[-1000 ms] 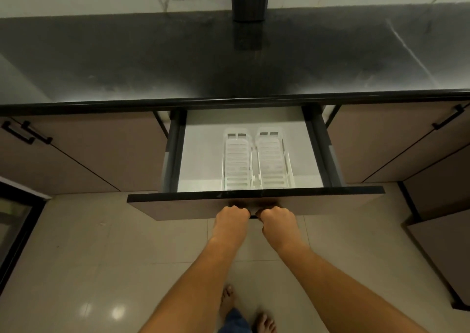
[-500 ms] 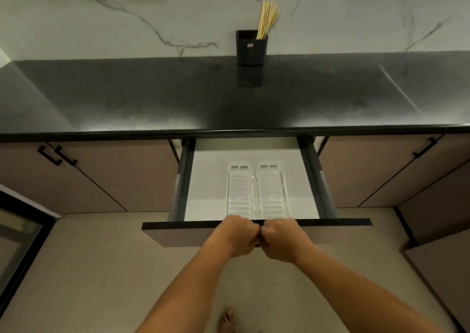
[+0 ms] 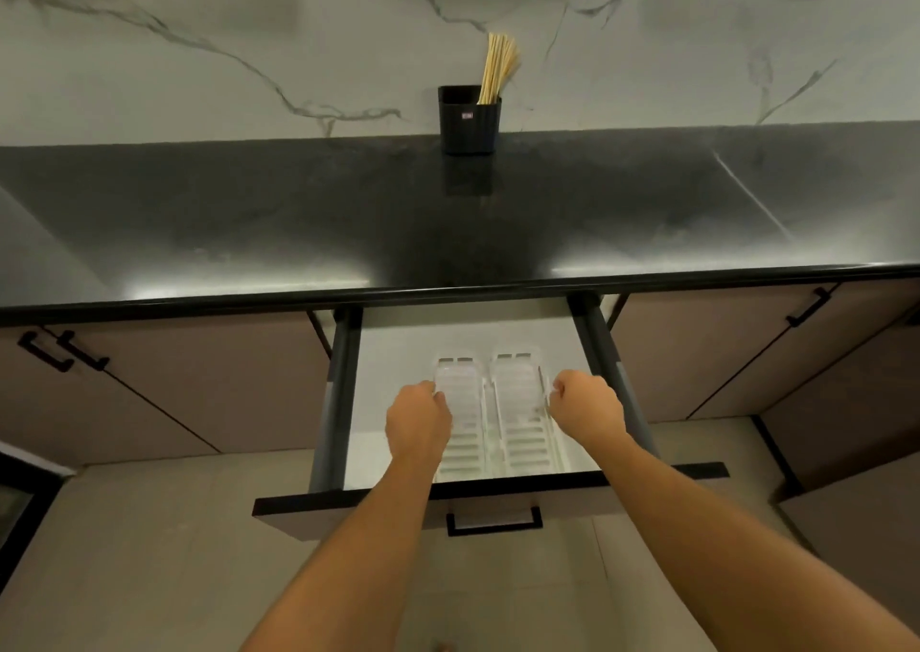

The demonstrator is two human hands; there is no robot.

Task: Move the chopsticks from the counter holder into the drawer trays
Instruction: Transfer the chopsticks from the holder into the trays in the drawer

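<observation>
From the head view, the step in hand looks like readying the trays, not yet carrying anything: the drawer [image 3: 348, 432] stands pulled out below the worktop [image 3: 298, 223], and both hands reach into it. The left hand [image 3: 419, 423] is curled, fingers touching the outer edge of the left tray [image 3: 460, 435]; the right hand [image 3: 587, 410] is likewise curled at the outer edge of the right tray [image 3: 522, 427], whether gripping or just touching I cannot tell. The chopsticks [image 3: 498, 67] stand upright in the black holder [image 3: 468, 121] at the back of the worktop against the marbled wall, well apart from both hands. The next move likely calls for reaching up and over the worktop to pinch the chopsticks.
</observation>
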